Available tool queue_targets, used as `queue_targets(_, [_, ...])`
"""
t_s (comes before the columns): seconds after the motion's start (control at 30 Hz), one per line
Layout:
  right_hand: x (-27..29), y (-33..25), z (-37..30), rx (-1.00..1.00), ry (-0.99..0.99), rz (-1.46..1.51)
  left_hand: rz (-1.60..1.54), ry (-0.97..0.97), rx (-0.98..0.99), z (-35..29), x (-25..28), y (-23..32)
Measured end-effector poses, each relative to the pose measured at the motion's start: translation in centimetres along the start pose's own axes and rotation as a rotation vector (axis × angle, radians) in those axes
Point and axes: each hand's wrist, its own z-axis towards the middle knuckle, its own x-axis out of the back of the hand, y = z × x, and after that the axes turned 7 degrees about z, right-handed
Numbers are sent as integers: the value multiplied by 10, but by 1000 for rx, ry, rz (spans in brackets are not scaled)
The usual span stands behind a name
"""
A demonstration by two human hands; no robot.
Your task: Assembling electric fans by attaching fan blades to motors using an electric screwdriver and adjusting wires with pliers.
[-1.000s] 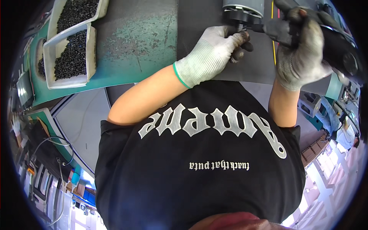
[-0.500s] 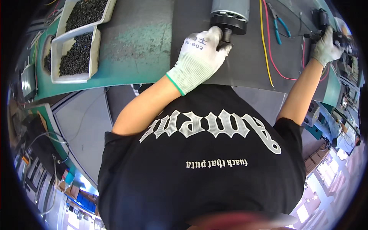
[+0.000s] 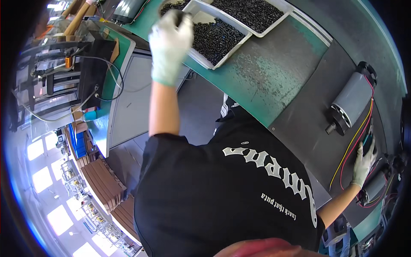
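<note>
My left hand [image 3: 171, 47], in a white glove, is raised at the bench's left end, over a round dish [image 3: 174, 6] of small black pieces beside a white bin [image 3: 233, 52] of the same pieces. Its thumb and fingers look apart, slightly blurred, with a dark gap between them; I make out nothing held. My gloved right hand [image 3: 364, 162] is at the right side of the bench, its fingers closed around the handles of blue-handled pliers [image 3: 370, 126]. A grey cylindrical motor [image 3: 352, 99] with a black end and threaded shaft lies just beyond it.
A second white bin [image 3: 260, 33] of black pieces adjoins the first. Yellow [image 3: 347, 155] and red wires trail from the motor across the dark mat [image 3: 295, 128]. Another motor [image 3: 374, 186] lies right of my right hand. A rack with cables [image 3: 64, 64] stands off to the left.
My view has turned left. My left hand has left the motor's shaft end and moved to the dish. My right hand has let go of a dark part and taken hold of the pliers.
</note>
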Motion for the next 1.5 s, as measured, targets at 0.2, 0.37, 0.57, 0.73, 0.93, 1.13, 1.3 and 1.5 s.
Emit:
queue_targets(0.2, [-20,31,12,36,65,-115,421,-108,-169,110,-48,-97])
queue_targets(0.37, [-33,15,6,-4,221,-100,516,-246,-128,162,-99,-146])
queue_targets(0.57, [-36,12,9,-57,326,-48,489,-259,-264,170,-106,-151])
queue_targets(0.73, [-32,20,1,-29,520,45,90,-42,-333,145,-73,-113])
queue_targets(0.93, [15,-63,-17,-330,356,1085,-1044,-384,-177,6,-26,73])
queue_targets(1.13, [91,-157,-3,581,344,419,-1433,-1045,-142,-65,-6,213])
queue_targets(1.3, [119,-153,-12,595,268,136,-1431,-1133,-23,-64,18,247])
queue_targets(1.5, [119,-148,-16,631,351,163,-1436,-850,-185,-75,14,262])
